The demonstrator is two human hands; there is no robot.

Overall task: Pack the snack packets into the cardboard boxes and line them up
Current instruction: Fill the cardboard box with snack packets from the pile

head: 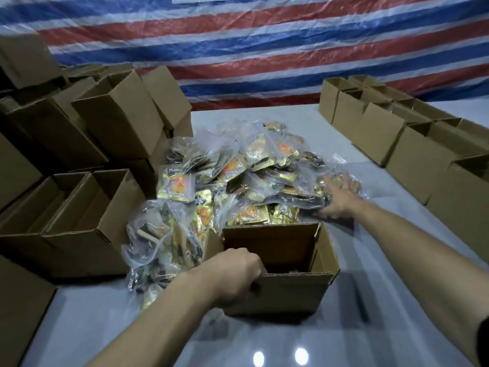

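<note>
An open cardboard box (291, 290) stands on the table right in front of me. My left hand (235, 274) is closed over its near left rim. Behind the box lies a big heap of clear bags filled with gold and orange snack packets (238, 176). My right hand (340, 197) reaches onto the right side of the heap, fingers spread, lying on a clear bag of packets (344, 178); no grasp shows. The inside of the box is dark, and I cannot tell what it holds.
Empty open boxes are piled at the left (87, 207) and stacked higher behind (119, 120). A row of open boxes (412, 154) runs along the right edge of the grey table (370, 287). A striped red, white and blue tarpaulin (264, 49) hangs at the back.
</note>
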